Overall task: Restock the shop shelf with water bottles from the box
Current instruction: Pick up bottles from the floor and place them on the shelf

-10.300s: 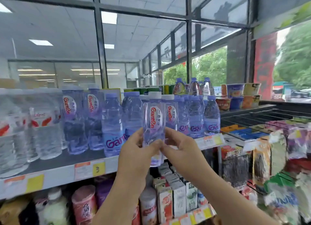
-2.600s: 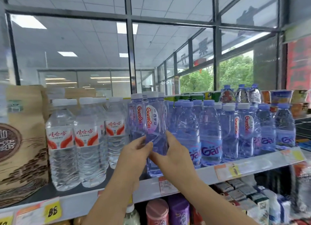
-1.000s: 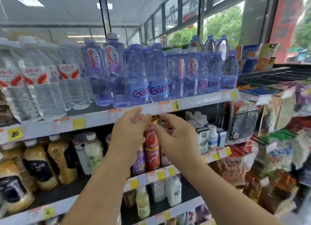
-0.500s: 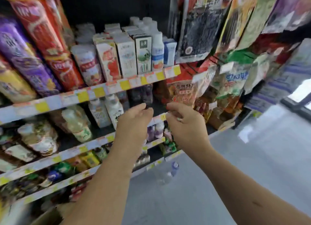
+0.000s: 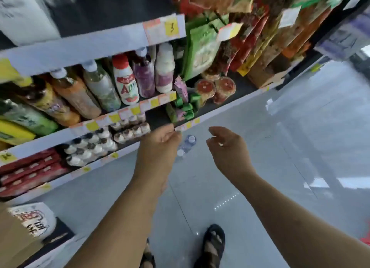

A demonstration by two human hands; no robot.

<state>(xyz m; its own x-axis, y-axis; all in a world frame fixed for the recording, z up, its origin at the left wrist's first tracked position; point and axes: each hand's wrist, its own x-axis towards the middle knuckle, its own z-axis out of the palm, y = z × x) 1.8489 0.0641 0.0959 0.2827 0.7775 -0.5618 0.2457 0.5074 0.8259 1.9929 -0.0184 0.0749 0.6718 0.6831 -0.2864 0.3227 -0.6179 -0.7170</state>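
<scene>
I look down at the grey floor beside the shop shelf point(image 5: 96, 43). Two clear water bottles point(image 5: 187, 144) stand on the floor, seen from above, with their caps between my hands; the nearer one is partly hidden behind my left hand. My left hand point(image 5: 160, 145) hangs above them with loosely curled fingers and holds nothing. My right hand point(image 5: 228, 147) is to the right of the bottles, fingers relaxed and spread, empty. The top shelf with the stocked water bottles is out of view. No box of water shows.
Lower shelves hold drink bottles point(image 5: 124, 79), small capped bottles point(image 5: 94, 145) and snack packs point(image 5: 185, 107). Hanging snack bags point(image 5: 250, 33) fill the upper right. A brown carton point(image 5: 18, 233) stands at the lower left. My sandalled feet point(image 5: 212, 245) stand on the floor.
My view has swung from the top shelf down to the floor. Both hands let go of the shelved bottle and dropped, empty, toward the bottles on the floor.
</scene>
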